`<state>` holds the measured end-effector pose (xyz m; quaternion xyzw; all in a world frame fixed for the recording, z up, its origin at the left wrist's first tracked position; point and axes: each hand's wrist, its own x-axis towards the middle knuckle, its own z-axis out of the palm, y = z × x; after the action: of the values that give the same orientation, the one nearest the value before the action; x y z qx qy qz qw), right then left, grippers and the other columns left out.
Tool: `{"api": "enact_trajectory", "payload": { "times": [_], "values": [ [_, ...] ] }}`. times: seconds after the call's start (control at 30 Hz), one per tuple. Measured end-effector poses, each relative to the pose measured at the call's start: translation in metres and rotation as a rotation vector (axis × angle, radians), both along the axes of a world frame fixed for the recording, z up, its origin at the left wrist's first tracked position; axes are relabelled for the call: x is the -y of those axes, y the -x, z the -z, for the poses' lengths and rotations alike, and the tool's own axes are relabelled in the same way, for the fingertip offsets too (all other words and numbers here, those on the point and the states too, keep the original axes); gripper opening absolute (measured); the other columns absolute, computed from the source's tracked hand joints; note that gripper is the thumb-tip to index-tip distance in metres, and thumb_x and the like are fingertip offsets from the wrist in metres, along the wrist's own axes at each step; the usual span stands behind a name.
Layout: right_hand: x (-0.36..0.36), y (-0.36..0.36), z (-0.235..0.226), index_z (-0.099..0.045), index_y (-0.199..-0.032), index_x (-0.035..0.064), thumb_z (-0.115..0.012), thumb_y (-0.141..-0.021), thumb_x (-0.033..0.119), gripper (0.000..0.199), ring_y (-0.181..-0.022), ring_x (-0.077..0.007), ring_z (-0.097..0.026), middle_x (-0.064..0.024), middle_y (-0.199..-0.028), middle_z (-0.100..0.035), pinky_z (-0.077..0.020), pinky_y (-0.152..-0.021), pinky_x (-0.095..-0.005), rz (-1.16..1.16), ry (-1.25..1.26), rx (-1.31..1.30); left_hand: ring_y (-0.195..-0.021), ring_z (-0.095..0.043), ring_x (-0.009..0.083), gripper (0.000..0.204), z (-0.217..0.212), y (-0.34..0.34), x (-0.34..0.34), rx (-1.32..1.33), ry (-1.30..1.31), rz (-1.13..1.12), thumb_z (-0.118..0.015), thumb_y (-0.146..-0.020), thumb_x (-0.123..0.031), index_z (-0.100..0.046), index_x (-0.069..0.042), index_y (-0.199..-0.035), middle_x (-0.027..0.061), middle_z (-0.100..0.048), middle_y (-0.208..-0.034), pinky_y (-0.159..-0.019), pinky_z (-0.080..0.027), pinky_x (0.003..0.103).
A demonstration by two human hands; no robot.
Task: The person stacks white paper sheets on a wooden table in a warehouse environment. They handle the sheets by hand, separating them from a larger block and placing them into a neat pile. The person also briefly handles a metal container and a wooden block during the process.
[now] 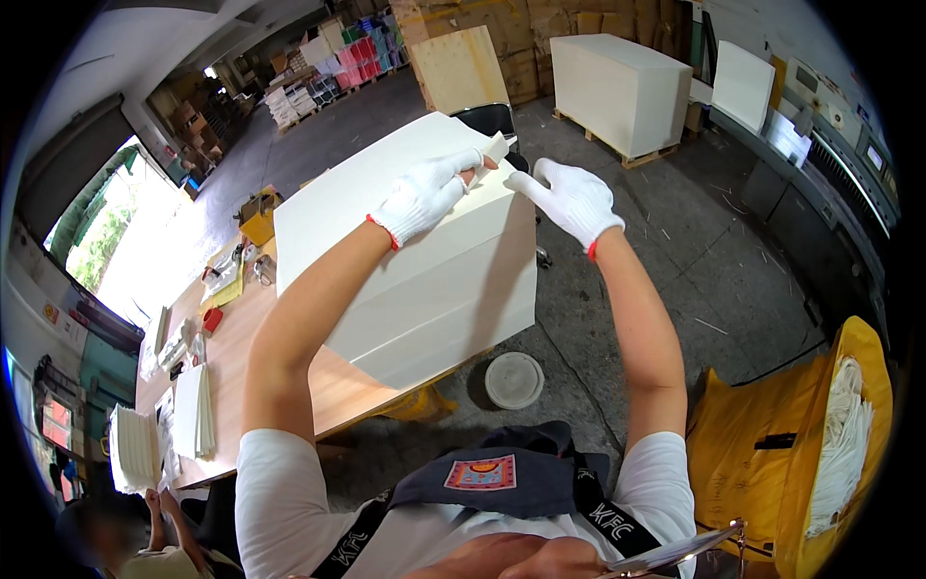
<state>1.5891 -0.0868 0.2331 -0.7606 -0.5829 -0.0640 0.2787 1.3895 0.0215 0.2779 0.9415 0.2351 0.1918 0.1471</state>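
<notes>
A tall stack of white paper sheets [453, 289] stands on the wooden table in front of me. My left hand [422, 198], in a white knit glove with a red cuff, lies over its top near the right corner. The glove's fingertips are bare, and they pinch a small turned-up paper corner [496, 148]. Just right of that corner is my right hand [576, 205], gloved the same way. Its thumb and forefinger are apart, and the forefinger points at the stack's edge. Whether it touches the paper I cannot tell.
Scissors, tape and papers lie on the table [333, 391] at left. A round lidded bucket [514, 380] stands on the floor. At right is a yellow bag [762, 463] of paper strips, beyond it a machine [820, 183]. Another person [116, 540] sits at lower left.
</notes>
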Motion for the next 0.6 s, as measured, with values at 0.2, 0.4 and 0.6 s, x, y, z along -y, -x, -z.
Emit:
{"api": "enact_trajectory", "payload": {
  "times": [0.2,0.4,0.6],
  "values": [
    [-0.016,-0.010,-0.002,-0.061,-0.089,0.0096,-0.053,-0.097,0.047,0.039,-0.082,-0.0353,-0.064,-0.0132,-0.081,-0.062,-0.0497,-0.069,-0.0474,-0.192,-0.356,0.359,-0.080,-0.065,0.0247,0.034,-0.002,-0.003,0.003,0.008,-0.008,0.025,-0.044,-0.097,-0.019,-0.066,-0.016,-0.122,0.0133,-0.066,-0.085,-0.077,-0.051,0.036],
    [-0.028,0.002,0.010,-0.060,-0.083,0.0067,-0.048,-0.095,0.058,0.054,-0.076,-0.0303,-0.061,-0.0124,-0.080,-0.063,-0.0440,-0.072,-0.0416,-0.124,-0.218,-0.604,-0.077,-0.065,0.0226,0.031,-0.010,-0.002,0.008,-0.069,0.002,-0.015,-0.048,-0.097,-0.023,-0.067,-0.017,-0.120,0.0127,-0.067,-0.082,-0.076,-0.052,0.036],
    [-0.031,0.010,0.015,-0.057,-0.076,0.0067,-0.049,-0.094,0.060,0.057,-0.070,-0.0245,-0.057,-0.0091,-0.072,-0.060,-0.0423,-0.068,-0.0386,-0.084,-0.254,-0.748,-0.069,-0.066,0.0123,0.033,-0.001,-0.002,0.003,-0.012,0.102,-0.001,-0.067,-0.092,-0.023,-0.065,-0.017,-0.125,0.0059,-0.071,-0.089,-0.069,-0.054,0.030]
  ]
}}
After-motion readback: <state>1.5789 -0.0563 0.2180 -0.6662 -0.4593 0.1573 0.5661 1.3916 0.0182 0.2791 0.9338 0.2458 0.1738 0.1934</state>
